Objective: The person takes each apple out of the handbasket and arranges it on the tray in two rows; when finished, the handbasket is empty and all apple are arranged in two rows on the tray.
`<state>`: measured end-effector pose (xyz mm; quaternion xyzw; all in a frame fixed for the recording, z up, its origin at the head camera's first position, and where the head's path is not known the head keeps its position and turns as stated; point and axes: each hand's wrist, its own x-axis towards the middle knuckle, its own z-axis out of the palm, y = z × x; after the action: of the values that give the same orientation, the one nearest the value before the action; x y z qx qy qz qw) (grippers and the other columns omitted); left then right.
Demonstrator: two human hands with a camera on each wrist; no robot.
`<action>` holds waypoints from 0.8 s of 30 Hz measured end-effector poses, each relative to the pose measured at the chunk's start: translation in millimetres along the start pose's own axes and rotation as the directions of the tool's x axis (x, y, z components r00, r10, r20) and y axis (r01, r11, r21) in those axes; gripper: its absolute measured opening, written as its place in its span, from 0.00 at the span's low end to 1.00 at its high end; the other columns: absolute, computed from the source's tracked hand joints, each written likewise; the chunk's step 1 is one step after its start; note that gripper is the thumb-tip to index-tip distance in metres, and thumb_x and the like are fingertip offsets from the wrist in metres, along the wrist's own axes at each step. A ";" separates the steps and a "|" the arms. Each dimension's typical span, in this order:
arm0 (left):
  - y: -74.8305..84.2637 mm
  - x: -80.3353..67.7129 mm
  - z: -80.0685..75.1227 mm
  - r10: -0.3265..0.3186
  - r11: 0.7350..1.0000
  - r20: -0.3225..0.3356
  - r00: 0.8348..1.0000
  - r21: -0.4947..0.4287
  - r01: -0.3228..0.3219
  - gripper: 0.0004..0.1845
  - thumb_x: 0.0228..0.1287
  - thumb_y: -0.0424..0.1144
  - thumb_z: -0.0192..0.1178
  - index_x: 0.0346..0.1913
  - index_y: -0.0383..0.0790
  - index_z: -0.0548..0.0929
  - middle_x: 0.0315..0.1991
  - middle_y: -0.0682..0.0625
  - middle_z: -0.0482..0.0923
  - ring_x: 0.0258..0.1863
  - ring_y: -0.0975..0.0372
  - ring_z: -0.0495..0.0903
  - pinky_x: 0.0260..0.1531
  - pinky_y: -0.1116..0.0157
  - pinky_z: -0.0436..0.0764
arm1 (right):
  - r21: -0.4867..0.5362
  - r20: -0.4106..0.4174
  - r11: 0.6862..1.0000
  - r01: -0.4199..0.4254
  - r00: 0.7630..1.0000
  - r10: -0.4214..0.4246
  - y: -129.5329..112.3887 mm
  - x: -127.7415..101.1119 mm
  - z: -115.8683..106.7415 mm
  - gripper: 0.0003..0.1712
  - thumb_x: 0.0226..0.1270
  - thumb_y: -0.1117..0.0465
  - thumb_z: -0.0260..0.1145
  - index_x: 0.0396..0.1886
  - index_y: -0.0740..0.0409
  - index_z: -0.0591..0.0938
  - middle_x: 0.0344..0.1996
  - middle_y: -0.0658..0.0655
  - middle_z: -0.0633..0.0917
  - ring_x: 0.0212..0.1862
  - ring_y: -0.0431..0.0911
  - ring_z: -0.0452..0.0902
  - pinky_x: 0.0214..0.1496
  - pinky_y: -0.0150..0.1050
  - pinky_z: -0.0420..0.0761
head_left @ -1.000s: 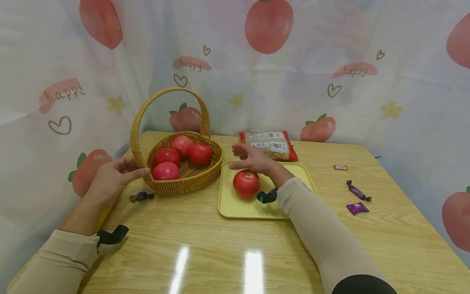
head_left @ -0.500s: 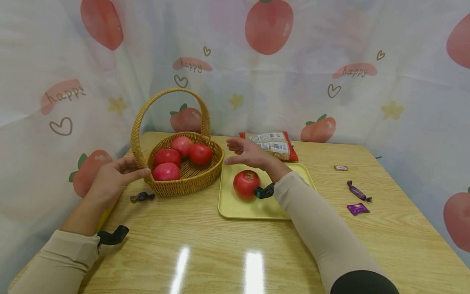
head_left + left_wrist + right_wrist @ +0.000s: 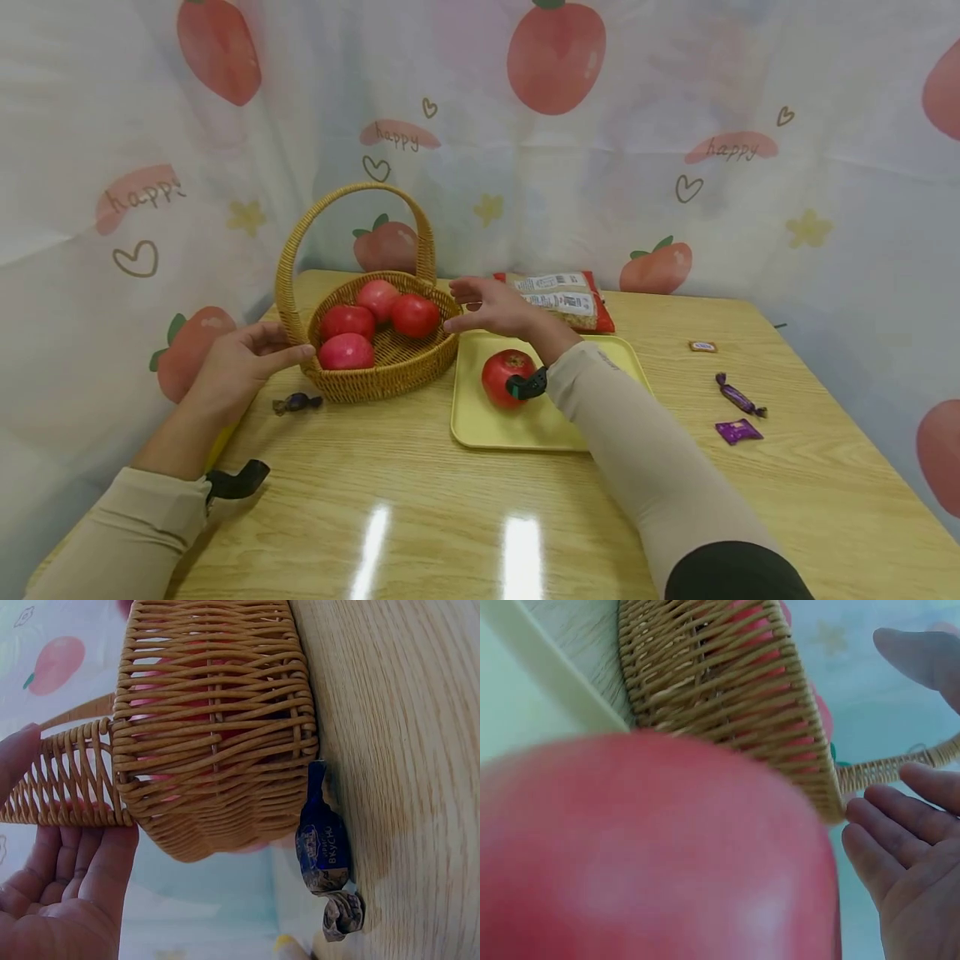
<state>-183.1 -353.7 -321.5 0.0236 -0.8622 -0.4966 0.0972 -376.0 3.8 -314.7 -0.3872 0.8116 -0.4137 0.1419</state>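
The left hand (image 3: 236, 371) rests with straight fingers against the near-left wall of the wicker basket (image 3: 390, 375), grasping nothing. A wrapped candy (image 3: 297, 403) lies just beside it. The right hand (image 3: 498, 310) hovers released, fingers spread, at the basket's right rim; beneath its wrist a red apple (image 3: 501, 375) sits on the yellow tray (image 3: 555, 421). Beyond its fingers, four apples (image 3: 347, 352) fill the basket.

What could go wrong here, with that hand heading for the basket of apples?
The right hand reaches over the basket rim; knocking it may tip the apples, though the left hand steadies the side. The sleeve passes close to the apple on the tray, which might roll off the tray.
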 end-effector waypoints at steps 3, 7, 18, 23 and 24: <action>-1.3 0.7 -0.4 -0.001 1.000 0.002 1.000 -0.015 0.001 0.29 0.67 0.50 0.72 0.61 0.33 0.79 0.43 0.68 0.85 0.45 0.74 0.82 0.46 0.80 0.78 | 0.017 0.008 1.000 -0.002 1.000 0.001 -3.1 5.6 2.2 0.50 0.64 0.48 0.74 0.81 0.56 0.63 0.76 0.61 0.70 0.75 0.53 0.68 0.78 0.52 0.68; -2.5 1.9 -0.9 -0.001 1.000 0.003 1.000 -0.016 0.001 0.29 0.67 0.49 0.72 0.62 0.33 0.79 0.43 0.68 0.84 0.45 0.75 0.82 0.46 0.81 0.78 | 0.035 0.006 0.999 -0.015 1.000 0.015 -6.6 11.2 3.8 0.51 0.64 0.50 0.75 0.81 0.58 0.63 0.76 0.61 0.70 0.76 0.53 0.67 0.77 0.51 0.69; -1.5 0.6 -0.8 -0.014 1.000 -0.005 1.000 0.016 0.014 0.30 0.66 0.52 0.72 0.62 0.35 0.80 0.43 0.67 0.84 0.45 0.73 0.82 0.46 0.80 0.78 | 0.011 0.032 0.999 -0.032 0.999 0.032 -17.7 24.2 6.4 0.52 0.63 0.51 0.77 0.81 0.60 0.62 0.76 0.62 0.70 0.76 0.54 0.68 0.75 0.49 0.71; 1.5 -1.0 -0.3 -0.015 1.000 -0.004 1.000 0.011 0.015 0.30 0.66 0.52 0.72 0.62 0.35 0.80 0.44 0.66 0.84 0.45 0.73 0.82 0.46 0.80 0.78 | 0.001 0.040 0.999 -0.033 0.999 0.033 -20.6 31.0 9.5 0.52 0.62 0.52 0.77 0.80 0.61 0.63 0.75 0.64 0.71 0.75 0.55 0.69 0.75 0.49 0.72; 1.6 -1.3 -0.4 -0.016 1.000 -0.003 1.000 0.008 0.016 0.30 0.66 0.52 0.72 0.62 0.35 0.79 0.44 0.66 0.85 0.45 0.73 0.82 0.46 0.80 0.78 | -0.001 0.041 0.999 -0.033 0.999 0.033 -20.3 32.8 10.4 0.52 0.61 0.52 0.77 0.80 0.62 0.63 0.75 0.64 0.71 0.75 0.55 0.69 0.75 0.49 0.72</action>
<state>-181.7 -353.1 -320.1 0.0319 -0.8639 -0.4937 0.0944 -381.6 -33.8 -302.3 -0.3822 0.8148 -0.4034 0.1653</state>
